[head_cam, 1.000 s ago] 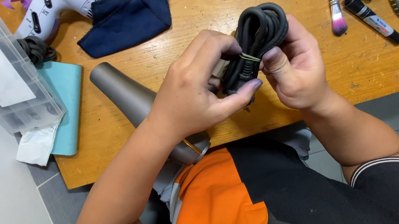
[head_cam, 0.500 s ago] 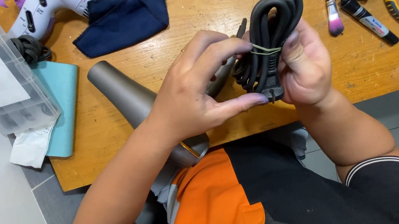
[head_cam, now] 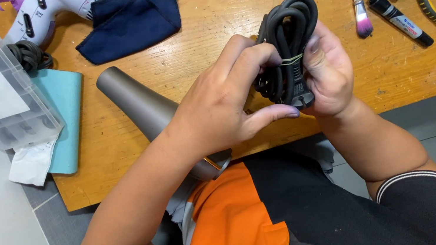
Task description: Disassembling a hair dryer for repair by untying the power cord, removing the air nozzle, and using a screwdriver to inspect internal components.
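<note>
Both hands grip a coiled black power cord (head_cam: 289,44) above the near edge of the wooden table (head_cam: 201,29). Left hand (head_cam: 226,103) curls its fingers round the bundle; right hand (head_cam: 328,70) clasps its other side. A grey cylindrical dryer body (head_cam: 144,108) lies just left.

One coiled black cable (head_cam: 289,44), one blue cloth (head_cam: 131,21), two marker pens (head_cam: 400,21).

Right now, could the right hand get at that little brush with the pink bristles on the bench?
Probably yes. The brush lies in the open just beyond the right hand, nothing between them, but that hand and the left hand both grip the bundled black cord, so it must let go first.
</note>
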